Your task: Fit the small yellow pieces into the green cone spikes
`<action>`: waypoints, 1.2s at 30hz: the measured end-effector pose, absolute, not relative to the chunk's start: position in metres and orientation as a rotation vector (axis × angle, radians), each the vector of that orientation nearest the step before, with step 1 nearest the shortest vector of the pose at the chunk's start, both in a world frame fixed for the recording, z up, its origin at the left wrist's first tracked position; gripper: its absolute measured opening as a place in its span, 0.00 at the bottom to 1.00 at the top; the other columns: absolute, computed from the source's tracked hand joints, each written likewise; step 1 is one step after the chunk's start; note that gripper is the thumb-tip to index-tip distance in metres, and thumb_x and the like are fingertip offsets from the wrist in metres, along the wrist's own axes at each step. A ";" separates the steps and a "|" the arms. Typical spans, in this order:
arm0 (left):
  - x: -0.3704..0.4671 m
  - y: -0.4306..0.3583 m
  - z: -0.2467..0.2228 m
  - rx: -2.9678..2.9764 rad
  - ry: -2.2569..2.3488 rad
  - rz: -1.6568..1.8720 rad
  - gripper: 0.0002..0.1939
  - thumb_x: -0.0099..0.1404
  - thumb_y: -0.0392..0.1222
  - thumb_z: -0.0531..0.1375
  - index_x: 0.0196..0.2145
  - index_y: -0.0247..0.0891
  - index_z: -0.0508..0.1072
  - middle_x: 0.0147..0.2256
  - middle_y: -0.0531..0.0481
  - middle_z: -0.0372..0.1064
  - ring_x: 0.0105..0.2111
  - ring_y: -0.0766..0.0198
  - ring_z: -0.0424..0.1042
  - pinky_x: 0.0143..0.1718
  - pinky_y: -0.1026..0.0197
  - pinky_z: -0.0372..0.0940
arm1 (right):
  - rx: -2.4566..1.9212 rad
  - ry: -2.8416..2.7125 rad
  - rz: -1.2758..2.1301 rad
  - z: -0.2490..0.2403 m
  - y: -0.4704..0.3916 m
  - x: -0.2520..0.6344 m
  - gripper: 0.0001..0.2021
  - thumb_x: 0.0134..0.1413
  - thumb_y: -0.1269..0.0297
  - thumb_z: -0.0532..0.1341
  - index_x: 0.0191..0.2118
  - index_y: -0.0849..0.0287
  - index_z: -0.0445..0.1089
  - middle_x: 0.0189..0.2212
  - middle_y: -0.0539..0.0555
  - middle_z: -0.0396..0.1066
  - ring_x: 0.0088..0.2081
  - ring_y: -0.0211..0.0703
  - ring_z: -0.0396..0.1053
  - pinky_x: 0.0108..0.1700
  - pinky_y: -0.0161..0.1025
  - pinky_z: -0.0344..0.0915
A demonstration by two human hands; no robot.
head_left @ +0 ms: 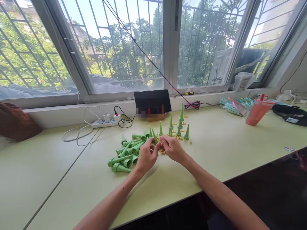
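Note:
My left hand (147, 155) is closed around a green plastic watering spike (154, 136), its tip pointing up and tilted left. Close against it, my right hand (174, 149) is pinched at the spike's base; whatever lies between those fingers is hidden. Loose green spikes (133, 148) are heaped beside my left hand, some with their open caps showing. Small yellow pieces (164, 152) lie scattered under and behind both hands. Behind my right hand, several spikes (181, 113) stand upright, some stacked and with yellow valves sticking out sideways. A single spike (186, 132) stands at their right.
A dark tablet (152, 100) leans by the window sill. White cables run from a power strip (104, 123) at the left. On the right are a red cup with a straw (259, 110), plastic packets (233, 107) and a black cap (290, 115). The table's front edge runs below my forearms.

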State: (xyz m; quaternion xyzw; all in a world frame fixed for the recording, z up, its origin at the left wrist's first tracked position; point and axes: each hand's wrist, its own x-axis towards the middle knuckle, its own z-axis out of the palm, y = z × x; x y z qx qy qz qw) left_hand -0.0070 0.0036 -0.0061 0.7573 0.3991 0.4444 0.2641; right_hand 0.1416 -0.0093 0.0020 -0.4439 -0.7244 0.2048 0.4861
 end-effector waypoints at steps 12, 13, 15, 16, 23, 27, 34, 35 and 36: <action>-0.007 0.003 -0.004 2.082 1.084 1.194 0.12 0.65 0.50 0.55 0.33 0.39 0.63 0.25 0.55 0.65 0.19 0.68 0.66 0.22 0.66 0.60 | -1.097 -1.765 0.521 0.002 -0.009 0.143 0.19 0.67 0.55 0.45 0.26 0.57 0.57 0.19 0.47 0.62 0.21 0.35 0.59 0.25 0.34 0.53; -0.007 0.003 -0.004 2.083 1.080 1.193 0.12 0.65 0.50 0.55 0.33 0.39 0.63 0.25 0.55 0.64 0.19 0.68 0.66 0.22 0.66 0.60 | -1.097 -1.767 0.522 0.002 -0.009 0.143 0.19 0.67 0.55 0.45 0.26 0.57 0.57 0.19 0.47 0.62 0.21 0.35 0.59 0.25 0.34 0.52; -0.007 0.003 -0.004 2.081 1.078 1.193 0.12 0.65 0.50 0.55 0.32 0.39 0.62 0.25 0.55 0.64 0.19 0.68 0.66 0.22 0.66 0.60 | -1.097 -1.769 0.517 0.001 -0.009 0.143 0.19 0.67 0.55 0.45 0.27 0.57 0.58 0.19 0.47 0.63 0.21 0.35 0.59 0.25 0.33 0.52; -0.007 0.003 -0.005 2.080 1.078 1.192 0.12 0.65 0.50 0.55 0.32 0.39 0.62 0.25 0.55 0.64 0.19 0.68 0.65 0.21 0.66 0.60 | -1.099 -1.771 0.513 0.002 -0.009 0.143 0.19 0.67 0.55 0.45 0.27 0.57 0.58 0.19 0.47 0.63 0.21 0.35 0.59 0.25 0.33 0.52; -0.007 0.003 -0.005 2.090 1.070 1.188 0.12 0.65 0.50 0.54 0.33 0.39 0.62 0.27 0.53 0.65 0.19 0.69 0.64 0.21 0.66 0.59 | -1.114 -1.782 0.510 0.003 -0.009 0.143 0.19 0.67 0.55 0.45 0.27 0.57 0.57 0.19 0.47 0.63 0.21 0.35 0.60 0.26 0.33 0.53; -0.007 0.003 -0.005 2.096 1.070 1.193 0.12 0.65 0.50 0.55 0.33 0.39 0.63 0.26 0.53 0.65 0.19 0.69 0.65 0.21 0.66 0.59 | -1.108 -1.782 0.522 0.002 -0.009 0.143 0.18 0.67 0.55 0.45 0.27 0.57 0.57 0.19 0.47 0.62 0.20 0.35 0.60 0.25 0.33 0.52; -0.007 0.003 -0.006 2.089 1.065 1.206 0.13 0.65 0.51 0.55 0.33 0.39 0.64 0.26 0.53 0.66 0.19 0.68 0.65 0.21 0.66 0.59 | -1.101 -1.779 0.524 0.002 -0.009 0.143 0.19 0.67 0.54 0.44 0.26 0.57 0.56 0.18 0.47 0.61 0.20 0.35 0.60 0.25 0.33 0.53; -0.007 0.003 -0.006 2.092 1.064 1.205 0.12 0.65 0.51 0.55 0.33 0.38 0.64 0.26 0.53 0.66 0.19 0.68 0.65 0.21 0.66 0.59 | -1.097 -1.778 0.528 0.002 -0.009 0.143 0.19 0.67 0.54 0.44 0.26 0.57 0.56 0.18 0.47 0.61 0.20 0.35 0.60 0.25 0.33 0.53; -0.007 0.003 -0.006 2.095 1.064 1.203 0.12 0.65 0.50 0.55 0.33 0.38 0.64 0.26 0.53 0.66 0.20 0.68 0.65 0.21 0.66 0.59 | -1.094 -1.777 0.531 0.002 -0.009 0.143 0.19 0.67 0.54 0.44 0.26 0.57 0.56 0.18 0.47 0.61 0.20 0.35 0.60 0.25 0.33 0.53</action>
